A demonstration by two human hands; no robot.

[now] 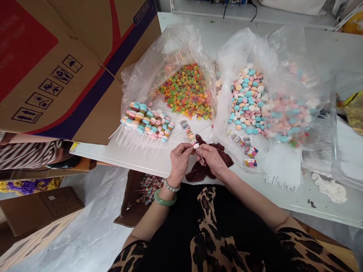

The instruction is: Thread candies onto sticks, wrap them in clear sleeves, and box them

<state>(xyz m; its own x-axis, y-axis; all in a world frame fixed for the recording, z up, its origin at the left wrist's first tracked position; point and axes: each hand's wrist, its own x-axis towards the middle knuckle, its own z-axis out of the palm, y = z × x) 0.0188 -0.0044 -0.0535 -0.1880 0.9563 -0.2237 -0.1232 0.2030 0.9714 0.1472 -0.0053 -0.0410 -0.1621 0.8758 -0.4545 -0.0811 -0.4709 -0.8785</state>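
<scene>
My left hand (pixel 181 156) and my right hand (pixel 211 156) meet near the table's front edge, fingertips pinched around a small white candy piece (pixel 195 145). A thin white stick sticks out below it, by my right fingers. Just beyond lies a wrapped candy strip (pixel 187 130), its near end close to my left fingertips. Under and behind my right hand is a dark brown cloth (pixel 200 172). Stacked candies on white sticks (pixel 147 121) lie to the left. Behind are an open bag of ring candies (pixel 188 90) and a bag of pastel oval candies (pixel 248 98).
A big cardboard box (pixel 85 68) stands at the left. White sticks (pixel 283 166) and small colourful packets (pixel 251 152) lie at the right, near a clear plastic bin (pixel 336 151). Below the table edge, an open box (pixel 133 189) holds wrapped candies.
</scene>
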